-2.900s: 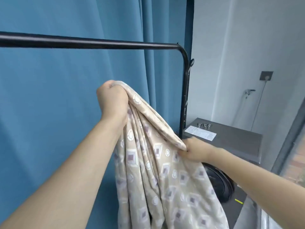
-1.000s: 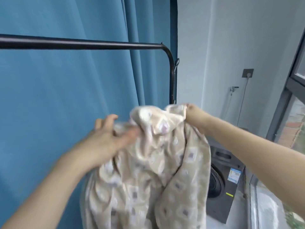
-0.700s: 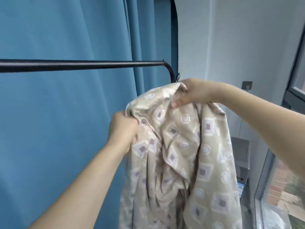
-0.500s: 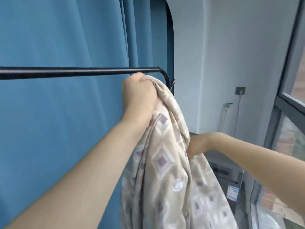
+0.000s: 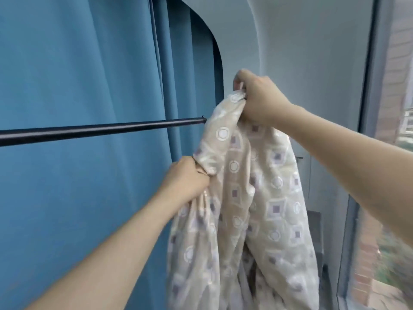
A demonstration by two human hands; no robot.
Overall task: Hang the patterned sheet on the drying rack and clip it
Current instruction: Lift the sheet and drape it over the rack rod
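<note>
The patterned sheet (image 5: pixel 250 198), beige with purple squares and white rings, hangs bunched in front of me. My right hand (image 5: pixel 257 97) grips its top edge, lifted above the level of the black rack bar (image 5: pixel 100 130). My left hand (image 5: pixel 185 182) clutches a gathered fold lower down, below the bar. The sheet hides the bar's right end and upright. The sheet does not lie over the bar. No clips are visible.
A blue curtain (image 5: pixel 78 74) hangs close behind the rack. A pale wall (image 5: pixel 312 52) fills the right, with a window frame (image 5: pixel 368 86) at the far right and brick outside. Part of a grey appliance (image 5: pixel 315 231) shows behind the sheet.
My right hand has risen from low beside the sheet to above the bar with the top edge. My left hand has dropped from bar height to below it. The view tilted upward.
</note>
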